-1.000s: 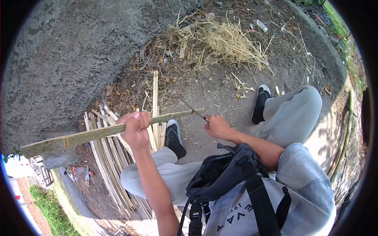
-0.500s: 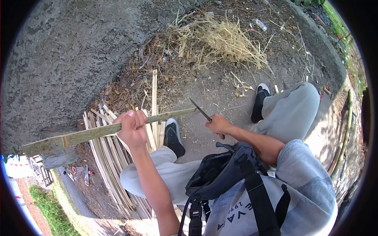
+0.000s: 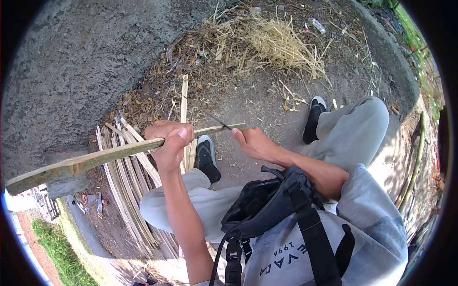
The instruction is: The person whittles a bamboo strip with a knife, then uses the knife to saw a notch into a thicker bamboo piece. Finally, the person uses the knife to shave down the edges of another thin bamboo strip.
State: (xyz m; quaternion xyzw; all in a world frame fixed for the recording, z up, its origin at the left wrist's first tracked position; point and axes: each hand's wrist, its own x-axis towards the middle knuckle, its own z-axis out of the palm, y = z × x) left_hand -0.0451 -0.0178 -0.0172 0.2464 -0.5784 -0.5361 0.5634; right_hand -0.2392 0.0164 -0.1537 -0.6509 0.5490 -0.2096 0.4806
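A long greenish bamboo strip (image 3: 109,151) slants across the view, its near end thick at the far left and its far end thin. My left hand (image 3: 169,142) is closed around it, thumb on top. My right hand (image 3: 255,144) grips a knife (image 3: 217,119) whose handle is mostly hidden in the fingers. The dark blade crosses the strip close to its thin end and appears to touch it. Beneath my left hand, a bundle of pale split bamboo strips (image 3: 126,190) lies on the ground beside my leg.
A heap of straw-like shavings (image 3: 281,45) lies on the dirt ahead, with a clear plastic bottle (image 3: 317,26) beyond. Rough concrete (image 3: 95,62) rises at the left. Saws and tools (image 3: 99,206) rest at lower left. An unzipped black bag (image 3: 262,205) hangs at my front.
My left hand has shifted slightly forward and right and rolled over, turning the strip. My right hand has moved a little left, bringing the blade across the strip's thin end.
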